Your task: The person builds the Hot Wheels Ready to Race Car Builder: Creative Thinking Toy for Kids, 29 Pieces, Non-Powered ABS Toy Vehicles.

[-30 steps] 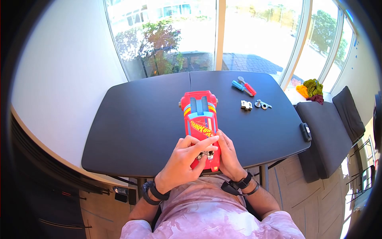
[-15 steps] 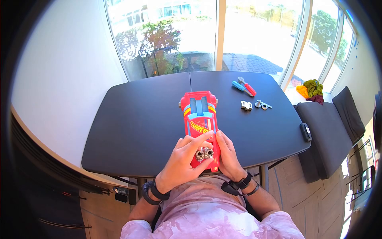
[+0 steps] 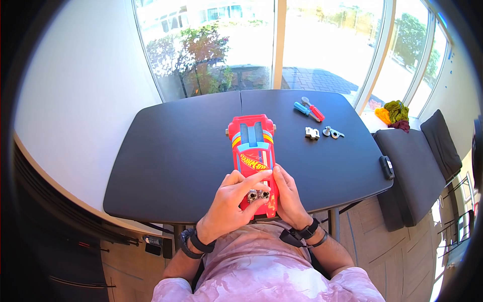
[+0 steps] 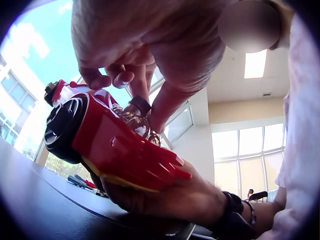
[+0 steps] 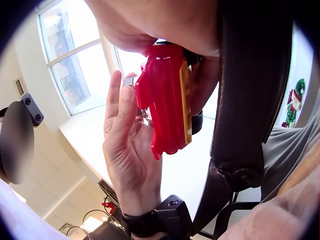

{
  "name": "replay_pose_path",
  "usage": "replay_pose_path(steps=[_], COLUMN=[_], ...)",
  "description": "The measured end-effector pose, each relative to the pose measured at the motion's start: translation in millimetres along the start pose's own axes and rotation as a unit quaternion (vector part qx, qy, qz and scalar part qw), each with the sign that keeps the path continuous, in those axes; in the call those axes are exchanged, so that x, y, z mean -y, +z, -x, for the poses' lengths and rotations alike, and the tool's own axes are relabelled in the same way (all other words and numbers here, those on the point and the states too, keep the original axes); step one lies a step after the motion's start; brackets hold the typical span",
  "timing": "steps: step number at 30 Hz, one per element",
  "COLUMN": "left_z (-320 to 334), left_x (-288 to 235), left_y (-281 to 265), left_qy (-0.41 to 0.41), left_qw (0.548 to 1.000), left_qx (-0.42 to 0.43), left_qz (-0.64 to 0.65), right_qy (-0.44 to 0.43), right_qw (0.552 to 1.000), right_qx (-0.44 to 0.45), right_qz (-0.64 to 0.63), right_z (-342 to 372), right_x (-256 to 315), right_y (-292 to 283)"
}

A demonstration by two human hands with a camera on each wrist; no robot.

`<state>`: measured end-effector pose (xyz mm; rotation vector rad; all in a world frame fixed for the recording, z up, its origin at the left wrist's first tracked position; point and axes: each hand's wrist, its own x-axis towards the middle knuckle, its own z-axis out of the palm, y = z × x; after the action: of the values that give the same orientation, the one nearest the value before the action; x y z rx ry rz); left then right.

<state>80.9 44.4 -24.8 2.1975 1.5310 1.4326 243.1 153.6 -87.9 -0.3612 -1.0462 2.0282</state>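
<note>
A red toy car [image 3: 254, 158] with blue and yellow stripes and a yellow logo is held over the table's near edge. My right hand [image 3: 289, 199] grips its right side, with fingers under its body in the left wrist view. The thumb and fingers of my left hand [image 3: 234, 196] pinch around a silver engine piece [image 3: 258, 195] at the car's near end. In the left wrist view the thumb tip is right at the shiny engine [image 4: 137, 122], and a black wheel [image 4: 65, 127] faces the camera. The red body [image 5: 167, 100] hides most of the engine in the right wrist view.
On the dark table [image 3: 171, 156], at the right, lie a blue-handled tool [image 3: 303, 108], a red-handled tool [image 3: 316, 112], a white-and-silver part [image 3: 312, 133] and a grey part [image 3: 333, 132]. A black case [image 3: 386, 167] sits at the right edge, beside a grey bench [image 3: 410, 171].
My left index finger and thumb first shift off the engine piece, uncovering it, then draw in around it again. My right hand and the car stay nearly still.
</note>
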Motion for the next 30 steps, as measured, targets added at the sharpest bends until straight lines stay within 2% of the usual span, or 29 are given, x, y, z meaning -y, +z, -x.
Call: replay_pose_path(steps=[12, 21, 24, 27, 28, 30], left_z=[0, -3, -2, 3, 6, 8], left_x=[-1, -9, -2, 26, 35, 44], left_y=[-4, -11, -19, -15, -14, -13], left_qy=[0.016, 0.008, -0.002, -0.162, -0.186, -0.297], left_qw=[1.000, 0.999, 0.997, 0.963, 0.950, 0.888], left_qx=[0.006, -0.002, -0.079, -0.162, -0.153, -0.105], left_qz=[-0.023, 0.044, 0.001, 0.143, 0.200, 0.336], right_qy=[-0.005, 0.001, 0.005, 0.005, 0.004, 0.007], right_qw=[1.000, 1.000, 1.000, 1.000, 1.000, 1.000], right_qx=[0.010, -0.001, -0.005, -0.009, -0.010, -0.008], right_qz=[0.002, -0.004, -0.009, -0.009, -0.008, -0.004], right_z=[0, 1, 2, 2, 1, 1], right_x=[1, -1, 0, 0, -1, -1], right_y=[1, 1, 5, 6, 6, 5])
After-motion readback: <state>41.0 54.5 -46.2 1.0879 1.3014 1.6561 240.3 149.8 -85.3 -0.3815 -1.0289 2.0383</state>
